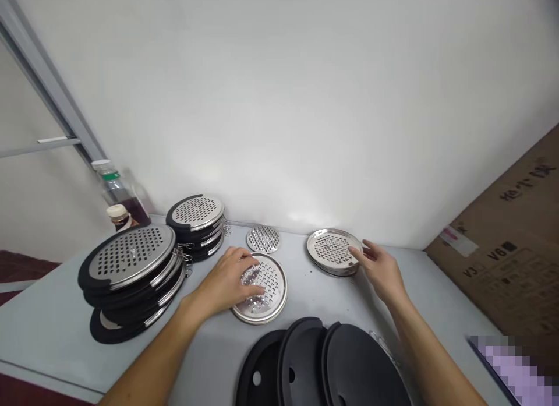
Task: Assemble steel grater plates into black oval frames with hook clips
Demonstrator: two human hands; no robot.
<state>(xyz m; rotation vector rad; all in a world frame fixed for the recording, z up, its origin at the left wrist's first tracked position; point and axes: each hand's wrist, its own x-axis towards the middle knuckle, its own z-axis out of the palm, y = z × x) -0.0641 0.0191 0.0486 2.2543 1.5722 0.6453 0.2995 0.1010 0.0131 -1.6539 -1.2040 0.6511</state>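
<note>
on a pale grey surface point(308, 295), we see a brown cardboard box point(502, 254) at the right, thick black round plates point(362, 365) at bottom centre and black-rimmed round steel graters point(131, 254) stacked at the left. mid-frame, our left hand point(229, 281) lies over a perforated round steel disc point(271, 283), grip loosely spread. right of centre, our right hand point(382, 269) meets stacked perforated steel discs point(334, 250), thumb over the rim, grip part-open; we cannot tell whether it holds them. behind lies a small silvery grating disc point(263, 239).

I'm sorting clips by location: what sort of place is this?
Probably a small workshop or packing area, judging by the two stacks of black-rimmed graters, the several loose black discs and the large cardboard box at the right.
</note>
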